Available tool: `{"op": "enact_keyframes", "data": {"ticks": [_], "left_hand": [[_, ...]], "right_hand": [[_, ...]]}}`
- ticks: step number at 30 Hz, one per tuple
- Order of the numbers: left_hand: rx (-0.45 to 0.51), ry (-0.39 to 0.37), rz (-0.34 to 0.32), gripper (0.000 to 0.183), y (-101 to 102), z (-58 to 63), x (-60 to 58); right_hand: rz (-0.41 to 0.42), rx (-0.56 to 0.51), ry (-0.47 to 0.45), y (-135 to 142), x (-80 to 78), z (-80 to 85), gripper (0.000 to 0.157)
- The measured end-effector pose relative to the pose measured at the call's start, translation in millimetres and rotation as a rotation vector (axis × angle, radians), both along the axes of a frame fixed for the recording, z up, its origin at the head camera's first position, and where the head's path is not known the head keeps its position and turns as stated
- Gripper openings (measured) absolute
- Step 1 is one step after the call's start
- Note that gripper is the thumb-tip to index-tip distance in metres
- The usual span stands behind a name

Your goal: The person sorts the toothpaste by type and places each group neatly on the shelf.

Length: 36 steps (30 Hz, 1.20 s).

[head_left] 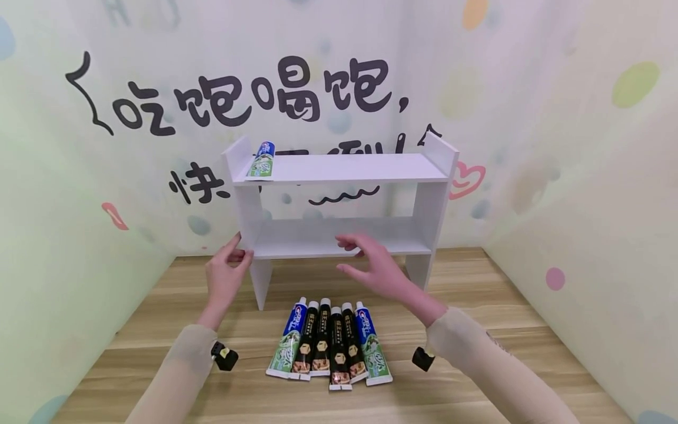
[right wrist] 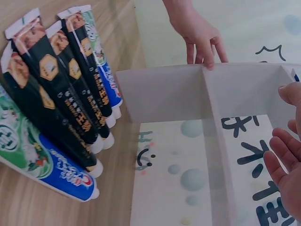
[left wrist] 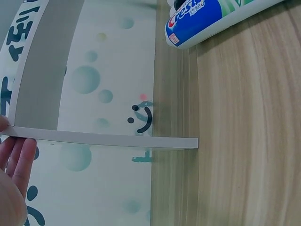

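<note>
A white two-tier shelf (head_left: 339,168) stands on the table. My left hand (head_left: 226,274) pinches the front edge of its left side panel (left wrist: 108,137), thumb on one face and fingers on the other. My right hand (head_left: 373,265) hovers before the lower tier, holding nothing, its fingers apart and slightly bent. On the upper tier, at the left end, lies a blue-and-green Crest toothpaste tube (head_left: 262,160). In front of the shelf several black toothpaste tubes (head_left: 322,338) lie side by side, with a Crest tube (head_left: 288,338) at their left and another Crest tube (head_left: 372,344) at their right.
The wood-grain table (head_left: 450,383) is bounded by printed walls at the back, left and right. Black lettering (head_left: 296,88) marks the back wall. A small black camera (head_left: 225,357) sits at the left wrist and another (head_left: 422,358) at the right.
</note>
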<state>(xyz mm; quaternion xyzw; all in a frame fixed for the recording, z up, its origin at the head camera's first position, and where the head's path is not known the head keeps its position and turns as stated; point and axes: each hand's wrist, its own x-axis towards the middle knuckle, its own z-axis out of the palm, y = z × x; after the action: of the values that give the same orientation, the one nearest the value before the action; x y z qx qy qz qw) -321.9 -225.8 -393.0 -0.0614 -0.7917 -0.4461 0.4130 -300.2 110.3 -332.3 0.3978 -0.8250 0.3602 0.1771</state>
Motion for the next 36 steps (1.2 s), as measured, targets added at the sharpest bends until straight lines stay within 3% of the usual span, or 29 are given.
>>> {"op": "enact_keyframes", "data": {"ticks": [14, 23, 36], "left_hand": [[-0.005, 0.003, 0.007, 0.046, 0.9, 0.8, -0.3], [0.017, -0.033, -0.002, 0.045, 2.2, 2.3, 1.9], [0.000, -0.010, 0.007, 0.044, 1.6, 1.4, -0.9]], "right_hand": [[-0.028, -0.004, -0.012, 16.6, 6.7, -31.5, 0.059], [-0.074, -0.007, -0.110, 29.7, 13.8, -64.1, 0.059], [-0.171, -0.017, -0.263, 42.7, 26.9, -102.9, 0.060]]}}
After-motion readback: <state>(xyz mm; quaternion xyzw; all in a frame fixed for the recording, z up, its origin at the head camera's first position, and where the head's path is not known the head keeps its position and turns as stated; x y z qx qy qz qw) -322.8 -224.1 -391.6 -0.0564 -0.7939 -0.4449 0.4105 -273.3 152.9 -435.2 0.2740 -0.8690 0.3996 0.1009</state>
